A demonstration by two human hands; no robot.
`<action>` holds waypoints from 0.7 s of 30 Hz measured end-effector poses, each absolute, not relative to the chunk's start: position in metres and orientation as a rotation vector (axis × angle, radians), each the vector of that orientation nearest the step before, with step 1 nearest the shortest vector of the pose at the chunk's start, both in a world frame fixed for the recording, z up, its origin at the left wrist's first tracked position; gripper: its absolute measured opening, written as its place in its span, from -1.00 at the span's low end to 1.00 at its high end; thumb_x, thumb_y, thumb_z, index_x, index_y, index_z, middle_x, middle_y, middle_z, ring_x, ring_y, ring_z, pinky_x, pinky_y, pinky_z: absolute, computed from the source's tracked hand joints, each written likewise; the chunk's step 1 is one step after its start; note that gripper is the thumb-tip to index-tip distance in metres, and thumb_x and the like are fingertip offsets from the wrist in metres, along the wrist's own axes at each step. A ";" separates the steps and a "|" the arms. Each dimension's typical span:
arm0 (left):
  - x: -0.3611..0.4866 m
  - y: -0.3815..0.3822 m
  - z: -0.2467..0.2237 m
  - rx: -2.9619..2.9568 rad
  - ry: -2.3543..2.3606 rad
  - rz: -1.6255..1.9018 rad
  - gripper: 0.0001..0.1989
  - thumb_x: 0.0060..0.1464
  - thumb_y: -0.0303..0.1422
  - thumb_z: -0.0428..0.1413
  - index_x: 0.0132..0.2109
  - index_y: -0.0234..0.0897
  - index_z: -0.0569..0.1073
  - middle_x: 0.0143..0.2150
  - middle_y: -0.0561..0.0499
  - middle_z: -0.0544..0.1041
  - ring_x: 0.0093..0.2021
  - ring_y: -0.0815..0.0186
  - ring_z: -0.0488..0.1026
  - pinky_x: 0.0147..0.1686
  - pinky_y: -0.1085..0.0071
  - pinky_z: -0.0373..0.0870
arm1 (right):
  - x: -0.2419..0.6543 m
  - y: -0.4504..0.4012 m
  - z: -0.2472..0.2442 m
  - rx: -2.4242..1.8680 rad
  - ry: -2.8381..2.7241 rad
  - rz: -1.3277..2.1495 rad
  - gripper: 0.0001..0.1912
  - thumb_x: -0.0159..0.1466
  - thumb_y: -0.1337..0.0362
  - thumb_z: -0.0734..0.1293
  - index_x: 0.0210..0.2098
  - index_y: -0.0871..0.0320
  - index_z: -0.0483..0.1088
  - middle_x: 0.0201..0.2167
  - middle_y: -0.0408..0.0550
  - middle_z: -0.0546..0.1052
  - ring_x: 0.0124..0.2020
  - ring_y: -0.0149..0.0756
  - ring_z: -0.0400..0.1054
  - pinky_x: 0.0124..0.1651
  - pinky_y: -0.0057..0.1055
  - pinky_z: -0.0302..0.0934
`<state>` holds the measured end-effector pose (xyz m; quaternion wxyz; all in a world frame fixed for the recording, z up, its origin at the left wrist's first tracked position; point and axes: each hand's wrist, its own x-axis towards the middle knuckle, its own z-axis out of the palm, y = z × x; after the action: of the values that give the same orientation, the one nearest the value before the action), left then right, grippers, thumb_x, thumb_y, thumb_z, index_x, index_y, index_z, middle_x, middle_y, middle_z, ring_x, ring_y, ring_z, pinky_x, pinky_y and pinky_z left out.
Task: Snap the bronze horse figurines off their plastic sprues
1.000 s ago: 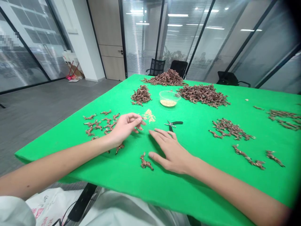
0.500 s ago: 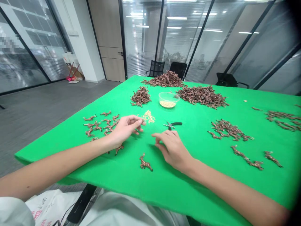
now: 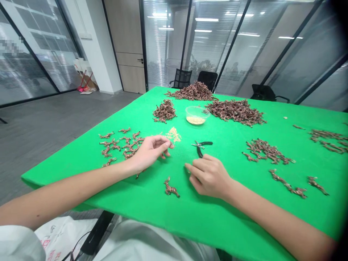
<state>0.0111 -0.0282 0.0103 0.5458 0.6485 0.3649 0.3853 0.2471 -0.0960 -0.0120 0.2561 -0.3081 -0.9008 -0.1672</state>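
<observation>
nearest, a small copper-coloured figurine (image 3: pixel 170 187) lies alone on the green cloth-covered table (image 3: pixel 217 203), between the two hands. the right hand (image 3: pixel 209 176) is curled, its fingers drawn in narrow, just beside the black-handled pliers (image 3: pixel 199 151); whether it holds anything cannot be told. the left hand (image 3: pixel 150 150) pinches narrowly at the fingertips beside a little heap of pale beads (image 3: pixel 173 135), with loose figurines (image 3: pixel 121 145) to its left; anything held is too small to tell. farther off, a clear plastic tub (image 3: pixel 197 115) of beads sits beside big figurine piles (image 3: pixel 236 112)
</observation>
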 end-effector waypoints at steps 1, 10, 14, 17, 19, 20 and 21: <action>0.011 -0.029 0.010 1.570 0.852 0.907 -0.65 0.17 -0.11 0.23 -0.16 -0.36 0.50 -0.24 -0.07 0.60 -0.35 0.34 0.54 -0.40 0.47 0.44 | 0.247 -0.098 -0.011 -0.804 -2.486 -0.501 -0.73 0.29 0.41 0.20 -0.25 0.30 0.55 -0.55 -0.06 0.43 -0.53 -0.31 0.24 -0.38 -0.24 -0.01; 0.009 -0.055 0.011 2.412 0.620 0.761 -0.79 0.33 -0.31 0.05 -0.05 -0.30 0.52 -0.08 -0.11 0.61 -0.10 0.23 0.55 -0.05 0.33 0.43 | 0.261 -0.121 -0.010 -0.897 -2.659 -0.389 -0.68 0.41 0.38 0.15 0.05 0.30 0.44 -0.42 -0.06 0.45 -0.49 -0.31 0.25 -0.38 -0.25 -0.01; 0.009 -0.060 0.007 2.628 0.467 0.662 -0.76 0.36 -0.34 -0.03 -0.04 -0.32 0.50 0.02 -0.16 0.58 -0.04 0.20 0.56 -0.08 0.36 0.42 | 0.259 -0.126 -0.010 -0.987 -2.722 -0.300 -0.66 0.42 0.37 0.14 0.09 0.27 0.43 -0.42 -0.08 0.45 -0.49 -0.29 0.26 -0.38 -0.24 -0.01; 0.007 -0.059 0.007 2.715 0.458 0.645 -0.75 0.37 -0.34 -0.06 -0.04 -0.31 0.49 0.04 -0.14 0.58 -0.09 0.22 0.57 -0.18 0.38 0.40 | 0.256 -0.127 -0.011 -1.026 -2.666 -0.312 -0.65 0.42 0.37 0.15 0.10 0.29 0.42 -0.39 -0.05 0.49 -0.46 -0.28 0.31 -0.36 -0.24 0.03; 0.007 -0.059 0.007 2.741 0.452 0.647 -0.75 0.38 -0.34 -0.07 -0.04 -0.30 0.49 0.03 -0.13 0.58 -0.11 0.23 0.57 -0.20 0.39 0.39 | 0.255 -0.128 -0.012 -1.068 -2.628 -0.322 -0.64 0.41 0.35 0.16 0.12 0.31 0.41 -0.36 -0.03 0.51 -0.44 -0.26 0.35 -0.34 -0.23 0.07; 0.007 -0.058 0.007 2.749 0.450 0.648 -0.75 0.38 -0.34 -0.07 -0.05 -0.30 0.49 0.03 -0.13 0.58 -0.11 0.24 0.57 -0.21 0.39 0.39 | 0.255 -0.128 -0.012 -1.091 -2.631 -0.316 -0.63 0.41 0.34 0.17 0.13 0.31 0.40 -0.36 -0.02 0.52 -0.44 -0.26 0.36 -0.34 -0.23 0.08; 0.007 -0.058 0.007 2.756 0.448 0.647 -0.75 0.38 -0.34 -0.07 -0.05 -0.30 0.48 0.03 -0.13 0.58 -0.12 0.24 0.57 -0.21 0.39 0.39 | 0.255 -0.129 -0.012 -1.114 -2.649 -0.303 -0.62 0.41 0.32 0.17 0.14 0.31 0.40 -0.37 -0.03 0.52 -0.45 -0.26 0.36 -0.35 -0.23 0.08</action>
<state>0.0067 -0.0583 0.0071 0.1373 0.9525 0.1547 0.2235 0.2548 -0.1289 -0.0118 0.1259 -0.3824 -0.9094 -0.1040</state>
